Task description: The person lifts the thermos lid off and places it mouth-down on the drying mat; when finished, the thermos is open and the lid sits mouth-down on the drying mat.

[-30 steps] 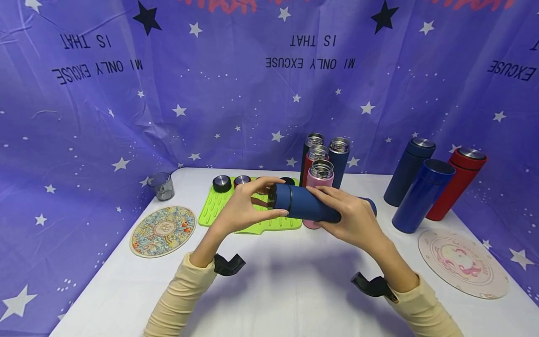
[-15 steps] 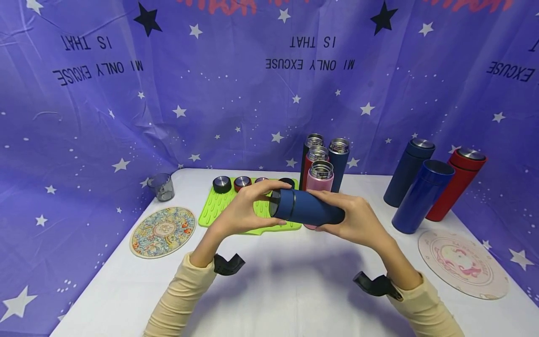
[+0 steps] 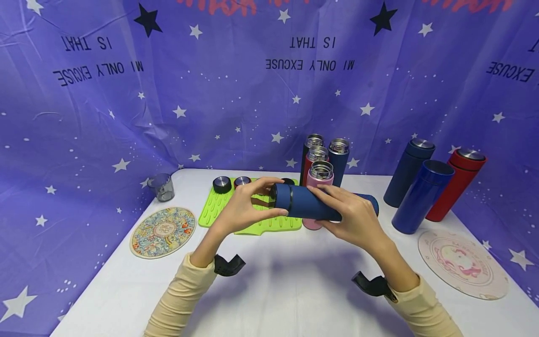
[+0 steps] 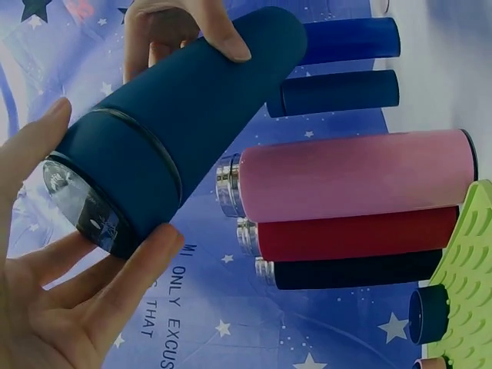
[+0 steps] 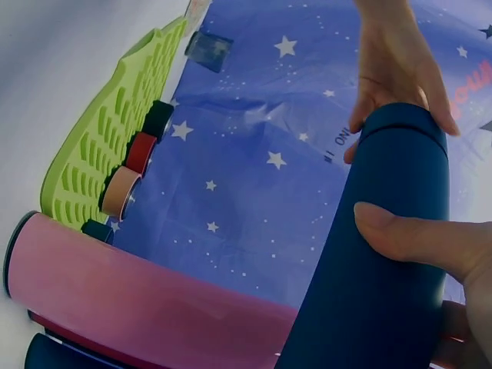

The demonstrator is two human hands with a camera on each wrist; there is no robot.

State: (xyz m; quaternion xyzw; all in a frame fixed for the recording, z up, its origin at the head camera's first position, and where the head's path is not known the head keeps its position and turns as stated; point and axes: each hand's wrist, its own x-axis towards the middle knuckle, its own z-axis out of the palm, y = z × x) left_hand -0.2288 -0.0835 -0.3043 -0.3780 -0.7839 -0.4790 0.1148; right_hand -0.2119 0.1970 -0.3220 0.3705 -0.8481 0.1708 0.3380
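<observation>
A dark blue vacuum flask (image 3: 311,203) is held in the air, lying nearly sideways, its metal-topped lid (image 4: 88,207) to the left. My left hand (image 3: 235,210) pinches the lid end, thumb on one side and fingers on the other. The right hand (image 3: 358,217) grips the body, its thumb pressing along the side in the right wrist view. A thin dark seam rings the flask below the lid. Just behind it stands a lidless pink flask (image 3: 321,178), partly covered by the held one.
Lidless red (image 3: 311,157), black and blue flasks stand behind the pink one. A green mat (image 3: 210,210) bears several loose lids. At left are a grey glass (image 3: 162,187) and a patterned round mat (image 3: 164,232); at right, three tall flasks (image 3: 423,196) and a pink mat (image 3: 463,263).
The flask's base swung toward me half a second ago and has swung back out to the right. My right hand turned with it; the left stays at the lid.
</observation>
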